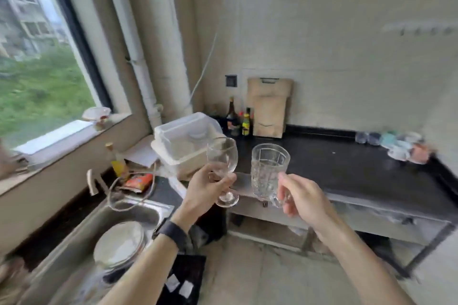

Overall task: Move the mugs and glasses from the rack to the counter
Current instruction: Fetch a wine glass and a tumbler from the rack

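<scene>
Left forearm: black wristband [171, 231], reaching forward over the sink [138, 213] edge.
Left hand [205, 190]: fingers closed round the stem of one wine glass [222, 158], tilted slightly, foot free below the hand.
Right hand [301, 197]: fingers curled through the handle of one cut-glass mug [269, 168], upright, side by side with the wine glass, not touching.
Both glasses: in the air, in front of the black counter [334, 163].
Sink: stack of plates [119, 245] beside the basin.
Counter, far end: cluster of glasses and cups [396, 146], blurred, count unclear.
Back corner: bottles [239, 119], two cutting boards [270, 106] against the wall.
</scene>
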`<control>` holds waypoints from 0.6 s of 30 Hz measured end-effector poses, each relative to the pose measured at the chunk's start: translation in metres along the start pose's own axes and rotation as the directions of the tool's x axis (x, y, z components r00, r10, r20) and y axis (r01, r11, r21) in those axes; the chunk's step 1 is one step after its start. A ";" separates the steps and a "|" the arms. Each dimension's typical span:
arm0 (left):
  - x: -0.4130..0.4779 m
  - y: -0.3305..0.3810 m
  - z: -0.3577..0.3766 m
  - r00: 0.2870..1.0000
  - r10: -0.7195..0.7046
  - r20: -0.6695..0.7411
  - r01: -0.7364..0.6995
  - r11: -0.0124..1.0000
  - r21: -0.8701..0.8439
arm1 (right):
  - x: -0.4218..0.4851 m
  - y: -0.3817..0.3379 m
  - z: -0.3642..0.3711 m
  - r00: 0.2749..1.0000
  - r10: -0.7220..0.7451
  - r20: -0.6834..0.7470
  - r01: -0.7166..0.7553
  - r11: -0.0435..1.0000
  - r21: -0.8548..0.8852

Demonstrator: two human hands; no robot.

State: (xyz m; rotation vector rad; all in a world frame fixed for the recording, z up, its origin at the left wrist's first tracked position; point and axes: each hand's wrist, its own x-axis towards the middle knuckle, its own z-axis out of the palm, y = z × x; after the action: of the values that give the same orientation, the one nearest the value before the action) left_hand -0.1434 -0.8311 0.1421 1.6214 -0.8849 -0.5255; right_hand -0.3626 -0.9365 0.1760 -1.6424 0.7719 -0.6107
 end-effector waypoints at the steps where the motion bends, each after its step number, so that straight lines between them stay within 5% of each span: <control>1: 0.013 0.001 0.026 0.999 -0.006 0.045 0.007 1.000 -0.014 | 0.001 0.010 -0.023 0.998 0.028 -0.049 -0.028 1.000 0.009; 8: 0.101 0.004 0.186 0.942 0.026 0.334 0.003 0.996 -0.085 | 0.020 0.076 -0.147 0.926 0.159 -0.342 -0.160 0.987 0.028; 18: 0.207 -0.037 0.342 0.845 -0.085 0.527 0.154 0.984 -0.087 | 0.103 0.141 -0.260 0.826 0.315 -0.467 -0.300 0.948 0.109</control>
State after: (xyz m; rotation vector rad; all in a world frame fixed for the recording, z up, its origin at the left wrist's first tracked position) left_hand -0.2606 -1.2032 0.0495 1.4402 -1.1237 -1.1284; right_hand -0.5125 -1.1971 0.0889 -1.3027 1.3564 -0.8022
